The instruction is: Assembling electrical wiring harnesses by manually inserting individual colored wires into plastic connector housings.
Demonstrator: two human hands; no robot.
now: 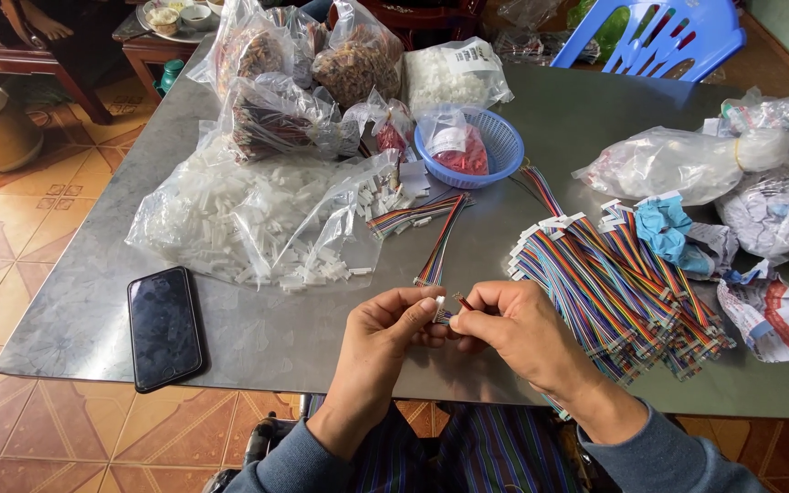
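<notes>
Pinching small white connector (439, 302) between fingertips: left hand (393, 326), lower centre of frame, closed narrow on it. Right hand (511, 326) just beside, fingers closed on end of rainbow ribbon cable (436, 256), which runs up table (66, 301) toward blue basket (497, 137). Stack of finished ribbon cables (614, 288): right of hands. Open clear bag of white connectors (257, 215): upper left of hands. Black phone (164, 327): lower left, face up, near table edge.
</notes>
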